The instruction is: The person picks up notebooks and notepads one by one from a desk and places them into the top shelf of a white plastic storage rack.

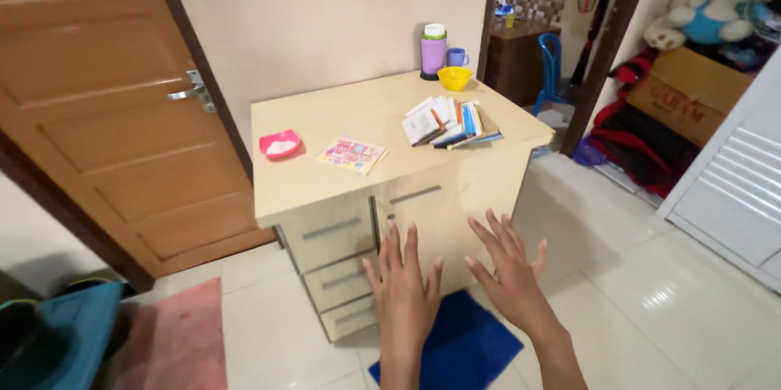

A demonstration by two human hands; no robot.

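Note:
My left hand [404, 288] and my right hand [511, 268] are stretched out in front of me, fingers spread, holding nothing. They hover before the front of a light wooden cabinet [325, 187] with drawers on the left and a door on the right. On the cabinet top lie a fanned stack of books [450, 122], a colourful booklet [352, 153] and a pink dish [280, 144]. At the back corner stand a purple flask [433, 52], a blue mug [457, 56] and a yellow bowl [454, 77].
A brown wooden door [106, 105] stands open on the left. A blue mat [464, 345] lies on the white tiles under my hands, a pink mat [175, 341] to the left. Right: doorway, blue chair [551, 65], cardboard box [679, 97], plush toys [708, 12], white louvred door [732, 187].

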